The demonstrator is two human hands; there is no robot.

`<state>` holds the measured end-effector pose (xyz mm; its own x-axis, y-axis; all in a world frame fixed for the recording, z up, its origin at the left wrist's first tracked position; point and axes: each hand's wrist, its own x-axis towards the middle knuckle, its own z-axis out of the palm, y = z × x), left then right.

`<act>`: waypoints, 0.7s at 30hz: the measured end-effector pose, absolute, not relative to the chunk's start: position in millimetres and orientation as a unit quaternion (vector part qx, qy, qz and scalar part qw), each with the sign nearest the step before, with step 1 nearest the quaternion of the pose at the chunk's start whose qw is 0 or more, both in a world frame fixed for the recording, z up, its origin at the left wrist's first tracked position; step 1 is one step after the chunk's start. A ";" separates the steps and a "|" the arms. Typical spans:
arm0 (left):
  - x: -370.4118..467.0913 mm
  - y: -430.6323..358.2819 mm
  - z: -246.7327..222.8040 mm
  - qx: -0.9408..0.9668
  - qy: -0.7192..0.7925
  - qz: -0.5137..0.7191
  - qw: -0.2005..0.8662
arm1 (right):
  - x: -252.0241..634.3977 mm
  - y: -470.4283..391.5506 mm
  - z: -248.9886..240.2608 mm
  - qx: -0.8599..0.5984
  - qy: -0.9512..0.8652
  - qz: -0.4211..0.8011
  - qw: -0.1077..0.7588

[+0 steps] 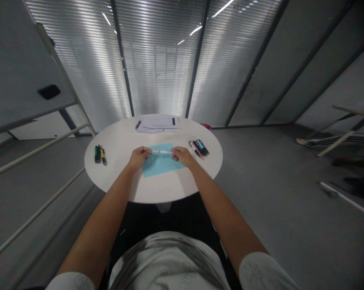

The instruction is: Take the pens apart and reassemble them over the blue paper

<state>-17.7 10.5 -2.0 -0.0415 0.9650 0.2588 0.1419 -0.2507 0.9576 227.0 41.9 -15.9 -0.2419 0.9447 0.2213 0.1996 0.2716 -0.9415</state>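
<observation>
A slim white pen [161, 152] is stretched level between my two hands, above a light blue sheet of paper [158, 167]. Its left end sits in the closed fingers of my left hand [140, 156]. The fingertips of my right hand [182, 155] are closed on the other end. Just right of my right hand lies a group of several pens [199, 148] in dark, red and blue colours. Farther to the left, several green, black and yellow pens or markers [100, 155] lie together.
The round white table [160, 193] carries everything. At its far side rests a stack of papers [158, 124] with a dark pen [138, 124] on it. A whiteboard [25, 68] on a metal frame stands at the left. Glass panels with blinds [160, 72] rise behind.
</observation>
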 end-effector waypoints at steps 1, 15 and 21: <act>-18.0 10.8 -2.7 0.580 0.479 0.540 0.378 | 227.2 41.7 -16.0 -0.424 -0.663 0.420 0.452; -20.5 14.3 -7.7 0.576 0.479 0.542 0.380 | 226.9 38.0 -14.0 -0.427 -0.666 0.403 0.461; -19.3 14.4 -6.4 0.574 0.473 0.546 0.386 | 227.5 40.7 -17.0 -0.437 -0.663 0.388 0.468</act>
